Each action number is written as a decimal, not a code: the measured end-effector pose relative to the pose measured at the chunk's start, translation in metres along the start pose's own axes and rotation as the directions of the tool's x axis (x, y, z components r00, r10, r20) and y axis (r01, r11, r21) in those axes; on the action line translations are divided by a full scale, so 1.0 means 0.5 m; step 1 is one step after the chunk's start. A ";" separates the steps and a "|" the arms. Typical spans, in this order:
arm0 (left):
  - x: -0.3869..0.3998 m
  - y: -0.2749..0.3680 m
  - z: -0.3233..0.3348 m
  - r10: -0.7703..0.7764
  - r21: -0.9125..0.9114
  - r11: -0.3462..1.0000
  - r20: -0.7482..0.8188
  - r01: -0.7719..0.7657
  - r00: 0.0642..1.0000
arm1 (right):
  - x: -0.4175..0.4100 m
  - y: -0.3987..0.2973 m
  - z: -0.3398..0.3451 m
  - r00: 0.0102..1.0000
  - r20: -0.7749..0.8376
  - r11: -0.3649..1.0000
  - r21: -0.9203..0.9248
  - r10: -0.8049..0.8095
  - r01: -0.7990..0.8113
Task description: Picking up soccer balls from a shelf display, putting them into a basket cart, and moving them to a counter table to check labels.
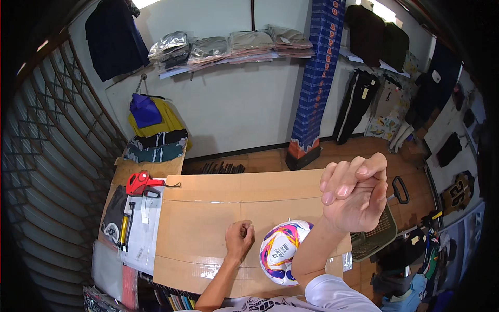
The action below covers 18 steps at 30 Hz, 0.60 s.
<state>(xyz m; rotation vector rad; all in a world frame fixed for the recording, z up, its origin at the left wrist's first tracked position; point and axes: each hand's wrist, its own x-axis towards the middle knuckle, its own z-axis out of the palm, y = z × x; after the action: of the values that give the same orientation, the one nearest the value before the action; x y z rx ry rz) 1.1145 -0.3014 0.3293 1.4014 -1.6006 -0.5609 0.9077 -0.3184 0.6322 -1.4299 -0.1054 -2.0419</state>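
Note:
My left hand [239, 238] rests on the brown cardboard sheet [202, 222] that covers the table, its fingers loosely curled and nothing visible in them. Raised high at the right, my right hand [355, 193] has bent fingers, palm side showing, and holds nothing that I can see. A white ball with pink, purple and orange patterns [278, 249] lies on the cardboard between my two arms; my right forearm hides part of it. The ball looks dented and touches neither hand.
A red price-label gun [141, 185], a yellow and black hand pump [124, 230] and a white sheet [146, 243] lie at the table's left. A green plastic basket [376, 238] stands beyond the right edge. Folded clothes [156, 150] sit back left; a blue pillar [315, 85] rises behind.

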 end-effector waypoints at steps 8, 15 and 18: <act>-0.002 0.004 0.001 -0.060 -0.048 0.997 0.034 0.062 0.998 | -0.001 0.000 0.001 1.000 -0.016 1.000 -0.016 0.003 -0.003; -0.003 0.000 0.003 -0.016 -0.033 0.999 -0.008 0.016 1.000 | 0.000 0.005 0.002 1.000 -0.005 1.000 -0.010 0.008 -0.008; 0.001 0.006 0.000 -0.013 -0.055 0.998 -0.003 0.013 1.000 | -0.002 0.008 0.003 1.000 -0.017 1.000 -0.009 -0.002 0.002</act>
<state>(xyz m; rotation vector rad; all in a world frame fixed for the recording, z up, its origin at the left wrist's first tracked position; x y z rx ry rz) 1.1129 -0.3010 0.3316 1.3715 -1.5632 -0.6056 0.9112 -0.3206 0.6309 -1.4179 -0.0905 -2.0580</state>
